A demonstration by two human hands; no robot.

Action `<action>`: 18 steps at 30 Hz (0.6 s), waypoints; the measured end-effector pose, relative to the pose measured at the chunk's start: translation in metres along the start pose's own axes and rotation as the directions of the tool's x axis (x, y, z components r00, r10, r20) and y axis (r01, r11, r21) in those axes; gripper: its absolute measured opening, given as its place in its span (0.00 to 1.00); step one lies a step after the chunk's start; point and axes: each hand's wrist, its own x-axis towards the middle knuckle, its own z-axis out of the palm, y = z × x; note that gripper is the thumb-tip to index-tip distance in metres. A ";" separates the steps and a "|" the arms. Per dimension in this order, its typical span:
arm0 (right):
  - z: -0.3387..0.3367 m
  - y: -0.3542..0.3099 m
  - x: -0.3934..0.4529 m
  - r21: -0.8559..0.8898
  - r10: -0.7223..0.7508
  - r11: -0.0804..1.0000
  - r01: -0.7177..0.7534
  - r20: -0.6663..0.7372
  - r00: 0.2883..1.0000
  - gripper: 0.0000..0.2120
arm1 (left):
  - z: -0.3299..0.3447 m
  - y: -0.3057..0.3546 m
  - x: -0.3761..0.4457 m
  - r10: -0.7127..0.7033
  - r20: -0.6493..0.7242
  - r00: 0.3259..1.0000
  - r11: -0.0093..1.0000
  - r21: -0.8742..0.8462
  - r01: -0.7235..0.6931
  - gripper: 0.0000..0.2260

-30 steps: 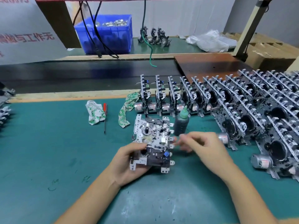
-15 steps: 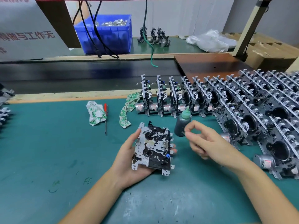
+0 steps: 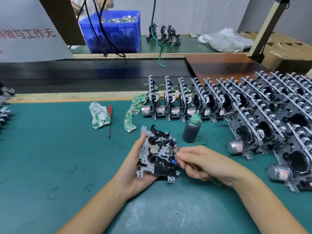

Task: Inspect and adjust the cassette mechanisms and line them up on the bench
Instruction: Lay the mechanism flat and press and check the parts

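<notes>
The left hand (image 3: 135, 168) cradles a cassette mechanism (image 3: 157, 153) from beneath, thumb curled over its left edge and fingers wrapped behind, tilting it face-up above the middle of the green bench mat (image 3: 50, 157). The right hand (image 3: 204, 163) pinches a thin tool, too blurred to name, with its tip touching the mechanism's right edge. Rows of finished cassette mechanisms (image 3: 236, 105) stand upright along the mat's far and right edges, a dark oil bottle (image 3: 191, 129) just before them.
</notes>
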 end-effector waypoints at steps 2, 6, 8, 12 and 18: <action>0.004 -0.001 0.001 -0.035 0.035 0.999 -0.036 -0.034 0.999 0.18 | -0.001 0.000 0.000 -0.009 -0.034 0.999 1.000 0.023 0.010 0.26; 0.009 -0.001 0.003 -0.055 0.078 0.995 -0.082 -0.075 0.994 0.22 | 0.001 -0.001 0.001 0.001 -0.022 1.000 0.998 0.056 0.001 0.26; 0.010 0.000 0.004 -0.055 0.093 0.994 -0.097 -0.068 0.993 0.22 | 0.001 0.000 0.000 0.002 -0.020 1.000 0.998 0.057 -0.001 0.26; 0.010 0.000 0.006 0.005 0.136 0.991 -0.136 -0.027 0.990 0.23 | 0.000 0.001 0.000 -0.003 -0.014 1.000 0.998 0.065 0.004 0.27; 0.007 0.000 0.004 -0.031 0.137 0.990 -0.136 0.035 0.990 0.25 | -0.004 0.002 0.002 -0.022 -0.036 0.999 1.000 0.003 0.022 0.33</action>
